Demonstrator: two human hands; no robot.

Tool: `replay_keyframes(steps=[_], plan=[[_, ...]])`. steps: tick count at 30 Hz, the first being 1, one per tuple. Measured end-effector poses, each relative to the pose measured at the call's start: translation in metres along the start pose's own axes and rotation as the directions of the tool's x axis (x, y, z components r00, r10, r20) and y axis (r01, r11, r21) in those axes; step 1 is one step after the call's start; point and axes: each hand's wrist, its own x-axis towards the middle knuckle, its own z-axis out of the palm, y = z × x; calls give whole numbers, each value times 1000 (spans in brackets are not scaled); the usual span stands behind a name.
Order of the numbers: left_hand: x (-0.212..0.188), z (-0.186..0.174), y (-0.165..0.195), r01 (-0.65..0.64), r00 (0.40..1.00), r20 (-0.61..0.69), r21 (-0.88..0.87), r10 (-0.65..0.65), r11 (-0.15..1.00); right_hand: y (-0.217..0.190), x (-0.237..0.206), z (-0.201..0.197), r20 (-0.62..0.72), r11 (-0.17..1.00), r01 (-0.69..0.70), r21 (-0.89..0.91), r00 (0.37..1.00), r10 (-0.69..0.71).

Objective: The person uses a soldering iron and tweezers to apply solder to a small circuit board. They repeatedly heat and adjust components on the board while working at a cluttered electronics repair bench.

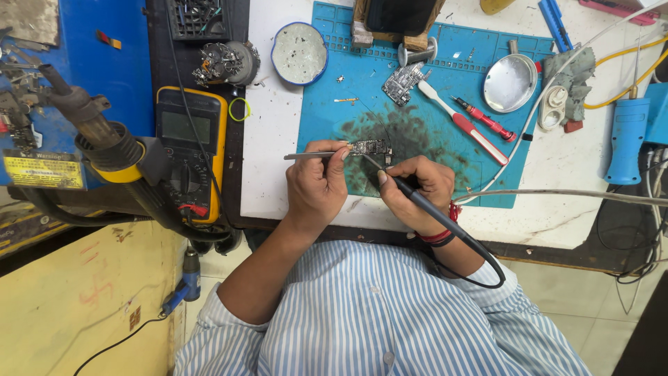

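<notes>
Small dark circuit board lies on the blue silicone work mat atop the white table, both hands over it.
Left hand, grip closed on metal tweezers, steadies the board; right hand pinches a black corded soldering iron, tip at the board; yellow multimeter, red-handled brush and second loose board lie clear of the hands.

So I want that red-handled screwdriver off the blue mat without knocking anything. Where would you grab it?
Grip the red handle of the screwdriver near its middle, coming from above. It lies flat and slanted on the blue mat, its thin tip up-left. The white toothbrush lies close alongside on its lower-left, so pinch carefully across the handle.
</notes>
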Motion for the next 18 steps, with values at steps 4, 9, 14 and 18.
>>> replay_keyframes(steps=[4,9,14,18], plan=[[1,0,0,-55,998,-7,17,55,998,0,1,0,-7,1000,25,-18,1000,-25],[2,1,2,-32,999,-5,8,32,999,-1,2,-2,1,1000,25,-18,1000,-25],[3,2,2,-20,1000,-6,4,20,1000,-1,4,-2,-2,1000,23,-15,1000,-23],[2,3,3,-8,1000,-8,0,8,1000,-2,2,-4,0,1000,2,-29,1000,-2]])
